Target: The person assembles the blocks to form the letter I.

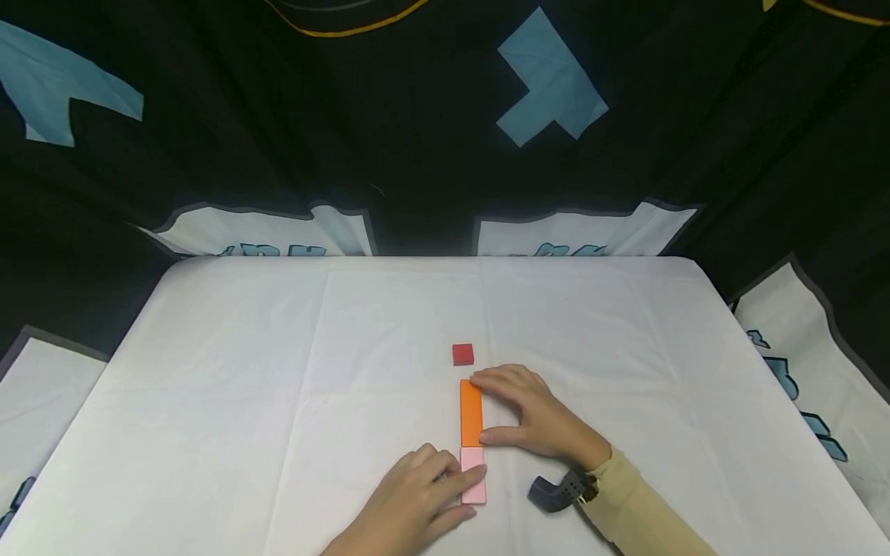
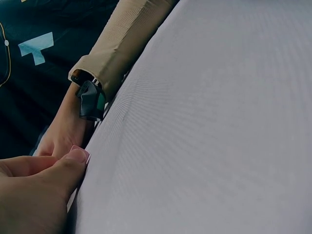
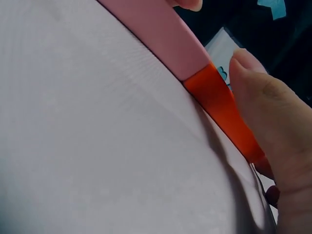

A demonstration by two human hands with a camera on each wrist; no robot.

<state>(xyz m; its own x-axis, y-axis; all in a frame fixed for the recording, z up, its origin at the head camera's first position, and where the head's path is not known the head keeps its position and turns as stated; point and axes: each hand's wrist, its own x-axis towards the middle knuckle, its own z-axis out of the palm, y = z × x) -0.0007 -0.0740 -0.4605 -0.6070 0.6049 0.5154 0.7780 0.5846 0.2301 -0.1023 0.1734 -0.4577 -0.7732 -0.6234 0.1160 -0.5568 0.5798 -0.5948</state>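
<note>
On the white-covered table lie an orange block (image 1: 470, 413) and a pink block (image 1: 473, 458), end to end in one straight line; their ends meet in the right wrist view. My left hand (image 1: 416, 494) holds the pink block, its index finger across the top and its thumb by the near end. Seen from the left wrist, the thumb covers most of that block, leaving a pink corner (image 2: 82, 149). My right hand (image 1: 531, 413) grips the orange block, fingertips at the far end and thumb at the right side near the seam. A small red block (image 1: 463, 354) sits just beyond the orange one.
White cloth (image 1: 229, 386) covers the table, with faint fold creases. A dark curtain (image 1: 417, 139) with light blue patches hangs behind the far edge. A black strap device (image 1: 559, 492) is on the right wrist, below a beige sleeve (image 1: 643, 506).
</note>
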